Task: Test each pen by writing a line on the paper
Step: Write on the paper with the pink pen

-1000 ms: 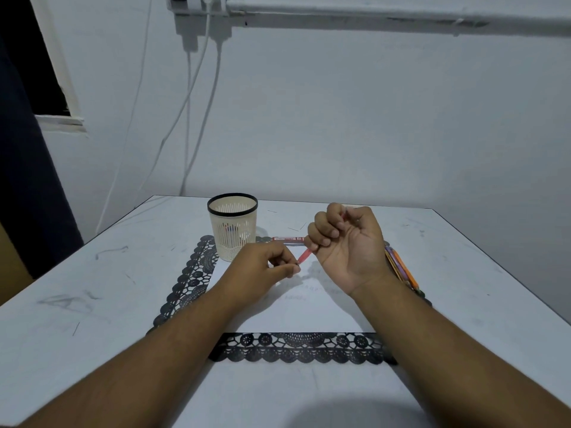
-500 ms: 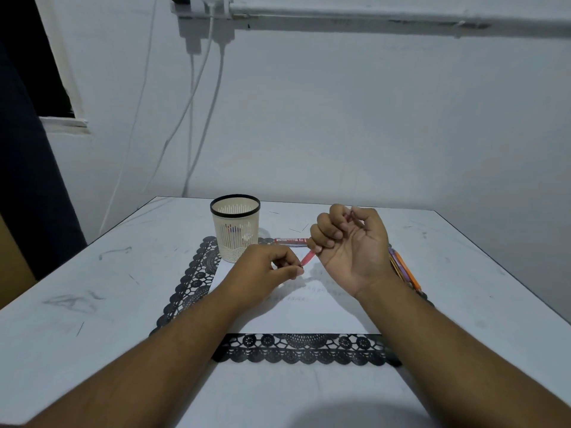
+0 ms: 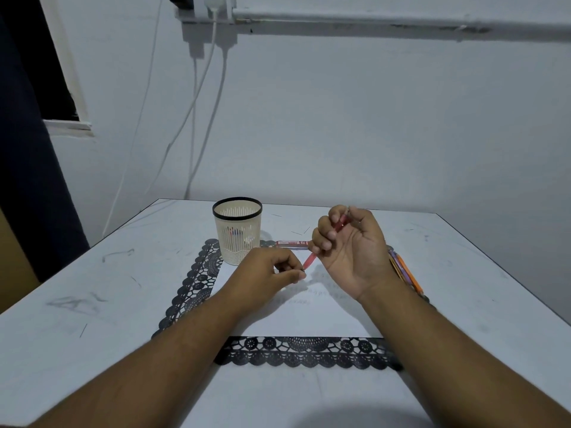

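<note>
Right hand [image 3: 349, 251]: palm up above the paper [image 3: 309, 316], fingers curled round a red pen [image 3: 310, 261]. Left hand [image 3: 265, 273]: pinching that pen's lower tip. Paper on black lace mat [image 3: 302, 353], on desk [image 3: 92, 304]. Mesh cup [image 3: 237, 233] beyond; further pens [image 3: 408, 276] lying right.

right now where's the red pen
In the head view the red pen is mid-frame above the paper, gripped in the right hand, its lower tip pinched by the left hand.
</note>
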